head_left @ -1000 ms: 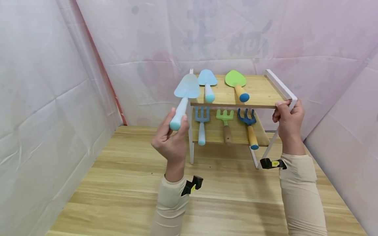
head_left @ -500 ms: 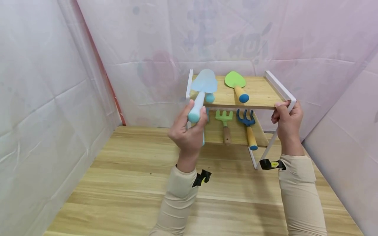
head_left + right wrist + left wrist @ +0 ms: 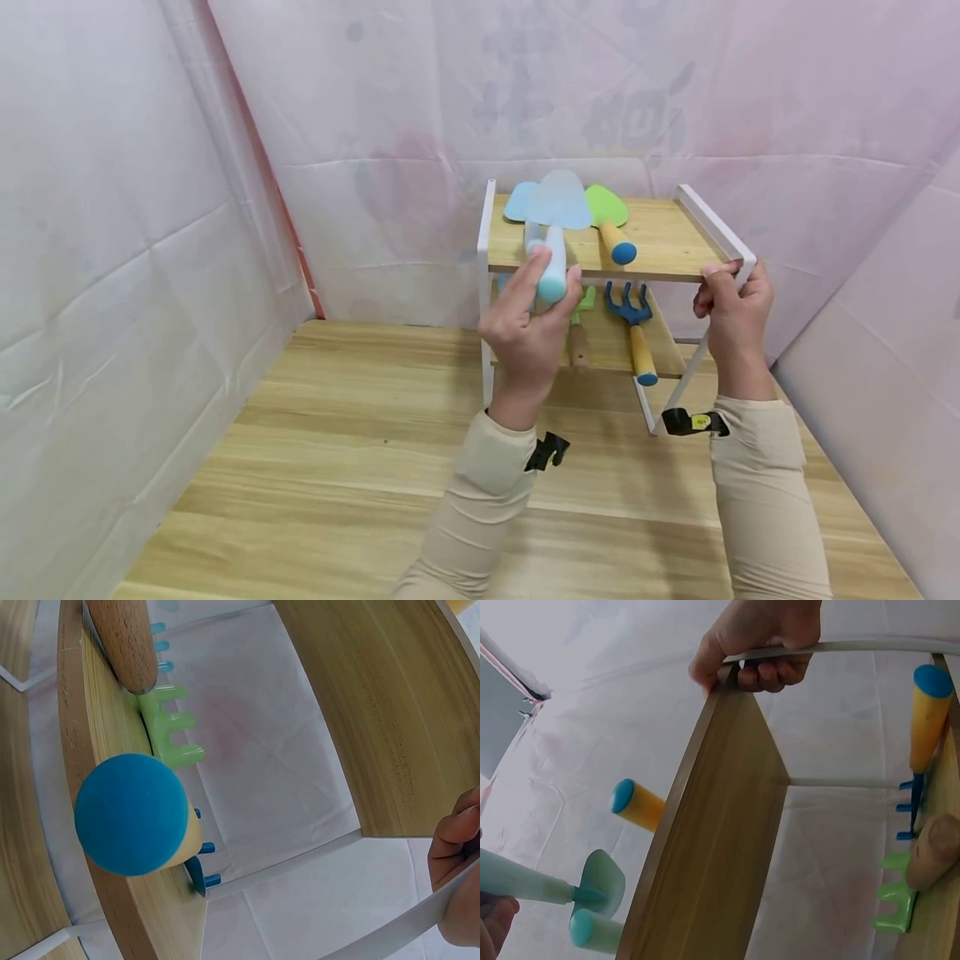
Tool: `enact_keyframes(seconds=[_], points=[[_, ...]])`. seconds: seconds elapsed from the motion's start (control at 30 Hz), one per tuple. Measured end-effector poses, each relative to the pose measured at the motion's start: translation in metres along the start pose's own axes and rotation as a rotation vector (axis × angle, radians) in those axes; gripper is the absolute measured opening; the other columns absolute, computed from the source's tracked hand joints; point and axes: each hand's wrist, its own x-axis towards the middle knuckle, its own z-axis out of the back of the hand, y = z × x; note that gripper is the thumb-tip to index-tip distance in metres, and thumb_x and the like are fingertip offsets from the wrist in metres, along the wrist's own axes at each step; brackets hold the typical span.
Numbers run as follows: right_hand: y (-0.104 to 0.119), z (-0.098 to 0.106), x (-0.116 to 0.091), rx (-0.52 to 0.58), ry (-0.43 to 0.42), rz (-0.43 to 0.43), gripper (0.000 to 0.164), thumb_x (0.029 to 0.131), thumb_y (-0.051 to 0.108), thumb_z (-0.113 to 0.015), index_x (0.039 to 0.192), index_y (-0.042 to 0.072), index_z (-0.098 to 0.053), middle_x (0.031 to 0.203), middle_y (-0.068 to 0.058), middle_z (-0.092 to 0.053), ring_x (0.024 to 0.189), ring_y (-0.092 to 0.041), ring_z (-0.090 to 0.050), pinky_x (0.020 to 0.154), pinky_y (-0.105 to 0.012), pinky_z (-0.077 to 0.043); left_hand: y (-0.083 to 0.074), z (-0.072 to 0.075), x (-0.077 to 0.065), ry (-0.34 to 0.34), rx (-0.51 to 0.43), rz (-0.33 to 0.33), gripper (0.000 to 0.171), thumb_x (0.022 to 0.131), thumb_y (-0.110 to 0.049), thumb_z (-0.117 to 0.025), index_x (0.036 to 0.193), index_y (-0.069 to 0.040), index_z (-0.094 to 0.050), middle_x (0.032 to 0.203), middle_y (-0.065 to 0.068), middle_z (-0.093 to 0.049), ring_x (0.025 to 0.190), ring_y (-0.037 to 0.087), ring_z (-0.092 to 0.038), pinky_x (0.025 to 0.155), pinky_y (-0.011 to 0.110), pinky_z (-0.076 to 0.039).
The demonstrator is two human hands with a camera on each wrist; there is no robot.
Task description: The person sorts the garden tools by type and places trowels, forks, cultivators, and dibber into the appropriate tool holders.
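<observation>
My left hand (image 3: pixel 528 337) pinches the pale blue handle of a garden trowel (image 3: pixel 559 200), its blade pointing away above the upper shelf (image 3: pixel 667 237). Behind it on that shelf lie another light blue trowel (image 3: pixel 519 202), partly covered, and a green trowel (image 3: pixel 606 207) with a yellow handle. With thumb and fingers, my right hand (image 3: pixel 738 321) grips the rack's front right corner, at the white frame (image 3: pixel 716 221). On the lower shelf sit a dark blue hand fork (image 3: pixel 628 310) and a green hand fork (image 3: pixel 896 900); a light blue fork there is mostly hidden by my left hand.
The two-tier rack stands on a wooden table (image 3: pixel 300 467). Pale sheets (image 3: pixel 360 100) hang behind it and on both sides. One white leg (image 3: pixel 486 333) rises at the rack's left, close to my left wrist.
My left hand has carried the held trowel rightward, from left of the rack, past the light blue trowel, to between it and the green one. My right hand keeps its grip on the corner.
</observation>
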Motion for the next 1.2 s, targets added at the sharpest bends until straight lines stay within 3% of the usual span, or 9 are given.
enact_keyframes(seconds=[0.33,0.8,1.0,1.2], points=[[-0.001,-0.002,0.004,0.011,0.002,0.008,0.013,0.082,-0.008,-0.056,0.078,0.002,-0.05,0.046,-0.008,-0.043,0.036,-0.013,-0.041,0.033,-0.019,-0.033,-0.003,-0.025,0.0,0.031,-0.011,0.022,0.03,0.07,-0.001,-0.078,0.095,0.011,-0.068,0.094,0.023,-0.066,0.093,0.025,-0.064,0.08,0.025,-0.049],[0.0,-0.001,0.003,-0.003,0.012,0.002,0.013,0.083,-0.006,-0.058,0.078,0.002,-0.05,0.047,-0.009,-0.044,0.036,-0.013,-0.041,0.034,-0.019,-0.035,-0.013,-0.052,0.002,0.088,0.074,0.033,0.029,0.075,-0.009,-0.076,0.098,0.008,-0.069,0.095,0.018,-0.068,0.098,0.018,-0.062,0.081,0.016,-0.045],[0.001,-0.001,0.005,0.018,0.01,0.011,0.014,0.083,-0.007,-0.058,0.077,0.002,-0.049,0.047,-0.008,-0.044,0.036,-0.013,-0.041,0.034,-0.018,-0.034,-0.02,-0.066,0.002,0.173,0.101,0.059,0.03,0.078,-0.014,-0.073,0.1,0.006,-0.069,0.097,0.016,-0.068,0.101,0.015,-0.061,0.086,0.016,-0.041],[0.004,0.0,0.006,0.021,0.012,0.013,0.015,0.083,-0.007,-0.058,0.077,0.003,-0.048,0.048,-0.008,-0.044,0.037,-0.012,-0.042,0.034,-0.018,-0.036,-0.025,-0.084,0.002,0.255,0.187,0.026,0.028,0.081,-0.019,-0.07,0.101,0.001,-0.07,0.099,0.01,-0.069,0.097,0.012,-0.063,0.083,0.009,-0.039]])
